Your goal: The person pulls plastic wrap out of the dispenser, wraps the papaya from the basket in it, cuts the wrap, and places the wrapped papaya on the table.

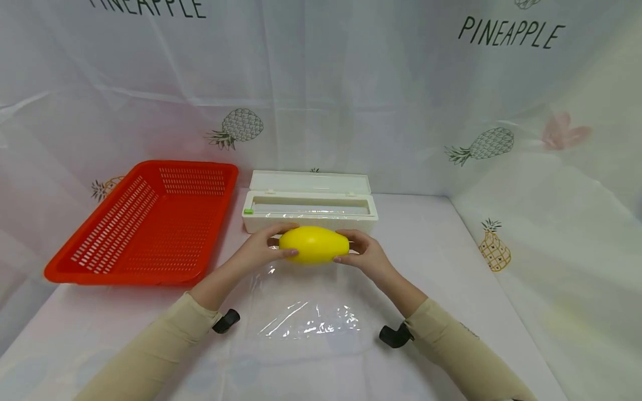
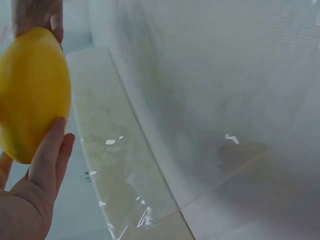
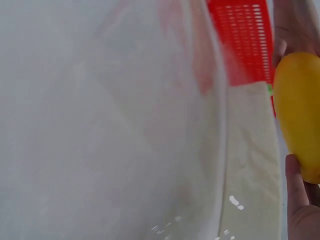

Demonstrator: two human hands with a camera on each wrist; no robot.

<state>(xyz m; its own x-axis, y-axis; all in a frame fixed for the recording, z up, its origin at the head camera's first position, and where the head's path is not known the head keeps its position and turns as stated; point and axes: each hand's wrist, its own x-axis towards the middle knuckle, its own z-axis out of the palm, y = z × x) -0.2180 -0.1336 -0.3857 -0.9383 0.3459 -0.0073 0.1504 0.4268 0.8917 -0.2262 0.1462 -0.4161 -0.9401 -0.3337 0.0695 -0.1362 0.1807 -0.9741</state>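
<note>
A smooth yellow mango-shaped fruit (image 1: 314,245) is held sideways between both hands, above a sheet of clear cling film (image 1: 311,323). My left hand (image 1: 268,245) grips its rounder end, thumb low and fingers behind. The narrower end is gripped by my right hand (image 1: 365,253) in the same way. The left wrist view shows the fruit (image 2: 35,95) with the left hand (image 2: 30,205) below it. In the right wrist view the right hand (image 3: 302,210) touches its lower end. Behind the hands, a white cling film dispenser (image 1: 311,223) stands with its lid up.
A red slotted plastic basket (image 1: 120,277) sits at the left, beside the dispenser. The film stretches from the dispenser's front over the white tabletop (image 1: 426,239). A pineapple-print curtain (image 1: 351,72) hangs behind and along the right side.
</note>
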